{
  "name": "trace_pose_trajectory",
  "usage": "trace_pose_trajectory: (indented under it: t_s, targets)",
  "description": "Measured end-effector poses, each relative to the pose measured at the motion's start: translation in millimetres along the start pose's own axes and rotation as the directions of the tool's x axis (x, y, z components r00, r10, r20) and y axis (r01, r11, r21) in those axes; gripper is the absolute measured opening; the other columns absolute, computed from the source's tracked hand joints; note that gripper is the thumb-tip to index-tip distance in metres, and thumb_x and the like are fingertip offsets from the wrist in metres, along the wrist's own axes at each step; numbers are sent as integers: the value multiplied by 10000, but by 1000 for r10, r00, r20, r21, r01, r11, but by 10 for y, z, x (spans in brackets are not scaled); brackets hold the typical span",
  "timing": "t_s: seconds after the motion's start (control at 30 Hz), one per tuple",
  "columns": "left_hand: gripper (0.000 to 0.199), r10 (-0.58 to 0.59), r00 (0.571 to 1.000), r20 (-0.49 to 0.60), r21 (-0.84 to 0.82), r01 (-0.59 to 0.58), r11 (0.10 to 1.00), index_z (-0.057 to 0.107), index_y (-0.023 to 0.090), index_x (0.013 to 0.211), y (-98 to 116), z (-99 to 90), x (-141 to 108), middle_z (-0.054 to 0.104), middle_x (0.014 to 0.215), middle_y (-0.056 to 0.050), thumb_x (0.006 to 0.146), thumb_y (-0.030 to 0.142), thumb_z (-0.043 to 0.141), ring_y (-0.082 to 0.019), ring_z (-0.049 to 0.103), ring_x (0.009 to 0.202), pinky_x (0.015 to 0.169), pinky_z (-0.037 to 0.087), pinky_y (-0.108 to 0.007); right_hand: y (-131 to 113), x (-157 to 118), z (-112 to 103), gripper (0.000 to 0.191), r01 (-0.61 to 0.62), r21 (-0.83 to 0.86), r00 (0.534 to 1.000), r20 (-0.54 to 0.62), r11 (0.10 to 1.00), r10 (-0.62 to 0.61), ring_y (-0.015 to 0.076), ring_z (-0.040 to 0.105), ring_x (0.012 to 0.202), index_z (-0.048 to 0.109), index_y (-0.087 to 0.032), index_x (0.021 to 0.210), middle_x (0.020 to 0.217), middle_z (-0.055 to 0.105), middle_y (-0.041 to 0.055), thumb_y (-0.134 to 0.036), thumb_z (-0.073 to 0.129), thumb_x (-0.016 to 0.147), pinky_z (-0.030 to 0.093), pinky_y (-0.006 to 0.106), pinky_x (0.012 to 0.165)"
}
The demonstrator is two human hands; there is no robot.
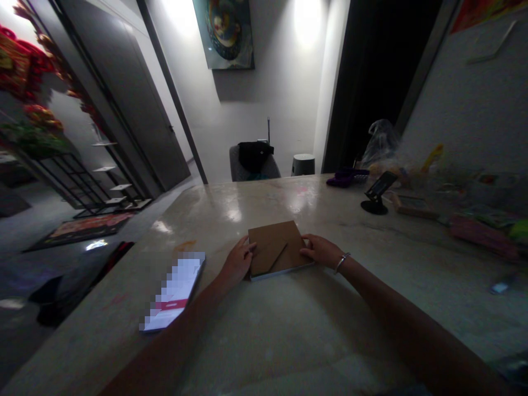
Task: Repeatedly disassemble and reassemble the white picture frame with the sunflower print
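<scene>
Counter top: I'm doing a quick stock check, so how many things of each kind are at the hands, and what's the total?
hands: 2 (left hand, right hand)
brown folder: 1
blurred white card: 1
bangle: 1
Total: 5

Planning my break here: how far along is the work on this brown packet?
Done so far: the flat kraft-brown packet lies on the pale counter, and it looks closed. In hand: the left hand and right hand rest at its opposite edges. Still left: it shows no opening yet; this view can't settle more.
</scene>
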State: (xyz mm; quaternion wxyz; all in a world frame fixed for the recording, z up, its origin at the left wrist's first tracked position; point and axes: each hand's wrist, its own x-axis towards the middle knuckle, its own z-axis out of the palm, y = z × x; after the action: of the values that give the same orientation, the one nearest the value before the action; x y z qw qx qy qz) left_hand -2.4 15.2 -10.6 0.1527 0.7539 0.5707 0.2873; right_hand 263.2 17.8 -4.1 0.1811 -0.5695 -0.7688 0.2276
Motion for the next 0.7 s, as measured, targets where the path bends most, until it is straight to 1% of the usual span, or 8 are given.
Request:
trace_pose_trajectory:
  t_s: [0.1,0.23,0.37,0.47,0.5,0.57,0.63,0.7]
  targets:
    - [393,26,999,24,17,-26,1000,603,157,1054,13,-15,-1,478,1280,-79,731,109,384,-197,441,1172,1015,308,-382,24,14,7,508,13,-3,1000,4,1000,-13,155,536,726,442,-119,1222,825,610,62,-276,551,751,378,255,643]
    - [392,54,998,20,23,-54,998,609,155,1042,0,-14,5,504,1257,-81,725,105,383,-202,474,1141,998,335,-385,49,30,20,529,30,-29,1000,8,999,-29,148,523,721,440,-112,1234,843,603,64,-295,554,751,375,250,634]
    - [382,69,997,22,56,-70,996,617,174,1011,-5,-7,10,524,1235,-62,728,104,371,-192,472,1141,1004,327,-380,75,35,21,523,19,-45,1000,14,999,-19,139,513,681,462,-151,1227,792,601,36,-326,563,745,367,242,599]
    - [382,75,997,31,67,-77,995,614,169,1005,7,-16,14,515,1238,-69,732,105,355,-188,463,1148,1007,323,-368,70,26,11,514,39,-37,999,21,999,-39,138,512,651,469,-154,1224,749,597,27,-329,556,748,369,241,581]
    - [386,79,996,35,69,-81,994,613,159,1002,11,-23,18,514,1235,-79,726,98,351,-190,460,1149,1007,323,-363,62,23,9,494,44,-34,999,8,998,-44,141,517,659,483,-155,1212,752,600,31,-327,549,754,377,244,594]
    - [401,91,995,49,71,-95,993,609,145,998,18,-40,32,515,1224,-94,697,75,353,-193,456,1149,1007,322,-359,39,22,12,409,38,-32,997,-67,999,-40,149,535,710,538,-161,1153,802,607,51,-315,521,775,400,256,653]
    - [424,110,992,66,66,-115,991,605,154,990,24,-62,47,521,1204,-90,655,52,365,-193,459,1140,1004,324,-364,18,31,24,307,55,-31,983,-174,998,-59,161,547,802,603,-156,1051,884,606,79,-286,487,798,410,272,747]
    - [436,134,988,82,46,-138,989,606,176,962,31,-88,50,533,1175,-75,616,40,379,-191,471,1118,995,333,-373,11,50,47,243,102,-37,963,-248,994,-109,181,535,922,635,-149,948,974,597,101,-249,465,806,394,295,847]
